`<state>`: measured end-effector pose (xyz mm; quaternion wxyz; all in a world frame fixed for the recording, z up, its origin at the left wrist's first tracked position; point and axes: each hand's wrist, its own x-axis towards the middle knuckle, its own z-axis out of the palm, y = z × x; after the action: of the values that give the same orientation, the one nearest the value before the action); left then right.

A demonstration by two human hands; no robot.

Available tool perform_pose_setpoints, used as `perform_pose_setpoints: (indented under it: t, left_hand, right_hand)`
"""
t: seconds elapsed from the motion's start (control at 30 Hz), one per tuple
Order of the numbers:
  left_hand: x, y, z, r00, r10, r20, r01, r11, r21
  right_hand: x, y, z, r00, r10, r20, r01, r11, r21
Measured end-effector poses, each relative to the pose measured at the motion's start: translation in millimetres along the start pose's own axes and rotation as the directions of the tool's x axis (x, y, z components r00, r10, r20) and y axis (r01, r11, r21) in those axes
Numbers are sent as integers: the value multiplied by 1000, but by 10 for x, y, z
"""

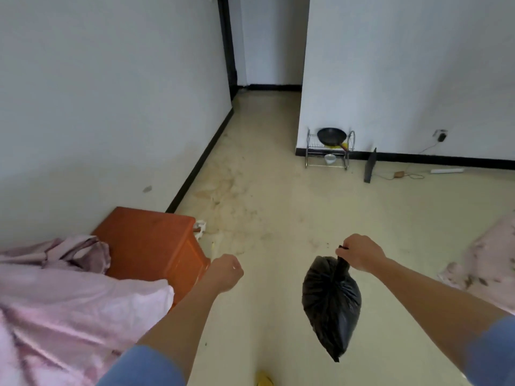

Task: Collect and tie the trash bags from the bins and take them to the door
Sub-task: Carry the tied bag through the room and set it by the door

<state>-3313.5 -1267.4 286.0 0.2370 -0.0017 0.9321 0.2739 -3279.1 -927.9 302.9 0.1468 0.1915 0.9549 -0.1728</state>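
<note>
A black trash bag (331, 305) hangs full and bunched at its neck, clear of the floor, in the lower middle of the head view. My right hand (362, 253) is shut on the twisted neck at the top of the bag. My left hand (224, 273) is held out to the left of the bag with its fingers curled into a fist and nothing in it. No bin shows in the frame. A passage (267, 79) opens at the far end of the room between two white walls.
An orange wooden cabinet (152, 243) stands against the left wall, with pink bedding (64, 307) beside it at the lower left. A metal dish rack (328, 149) with a black pan stands at the wall corner ahead. More pink cloth (485, 260) lies at the right. Cables and a dark panel (370, 165) lie by the right wall.
</note>
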Motion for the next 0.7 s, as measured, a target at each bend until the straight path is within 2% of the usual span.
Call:
perform_pose_setpoints:
  t: [0.13,0.33,0.53,0.7]
  left_hand:
    - [1058,442,-720,999,52,-14,-51,997,54]
    - [2698,964,-1441,996,93,-16,-91,991,100]
    - [4430,1321,-1969,999,31,-24,-29,994,108]
    - [5783,1608,-2709,997,-14,-72,20,997,74]
  right_hand:
    - [1005,-433,-525,998,25,-64,-22,998,55]
    - [2627,-1092,-984,998,-1,-66,8,994,106]
    - [4529,-1725,-1222,998,-61,-5,62,990,127]
    - [6003,-2378,-1757,993,-110,36,107,990,94]
